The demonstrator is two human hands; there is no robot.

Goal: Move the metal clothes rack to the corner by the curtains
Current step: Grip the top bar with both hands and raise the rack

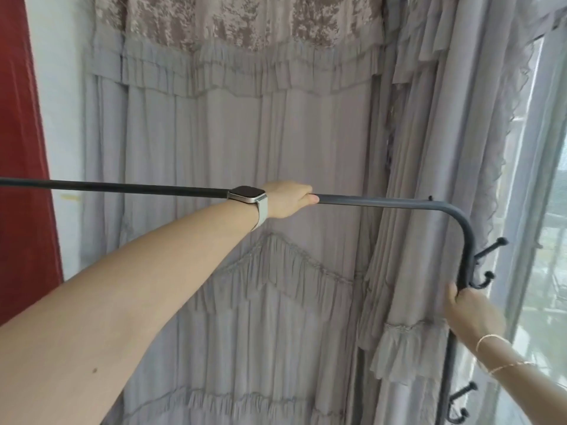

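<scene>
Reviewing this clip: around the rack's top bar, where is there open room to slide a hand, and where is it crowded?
Free: the top bar between the left hand and the bend, and the long stretch left of the watch toward the red curtain. Crowded: the right upright, where the right hand grips just below the hooks, hard against the grey curtain folds and the window.

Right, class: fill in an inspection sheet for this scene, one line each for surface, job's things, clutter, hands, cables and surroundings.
Surface: nothing seen; floor out of view.
Job's things: rack, dark metal, top bar level, bending down at right; hooks on its right post; grey curtains right behind it.
Clutter: nothing seen.
Hands: left hand closed on the top bar, watch on wrist; right hand closed on the right post below the bend, bracelets on wrist.
Cables: nothing seen.
Surroundings: window at right, red cloth at left.
</scene>
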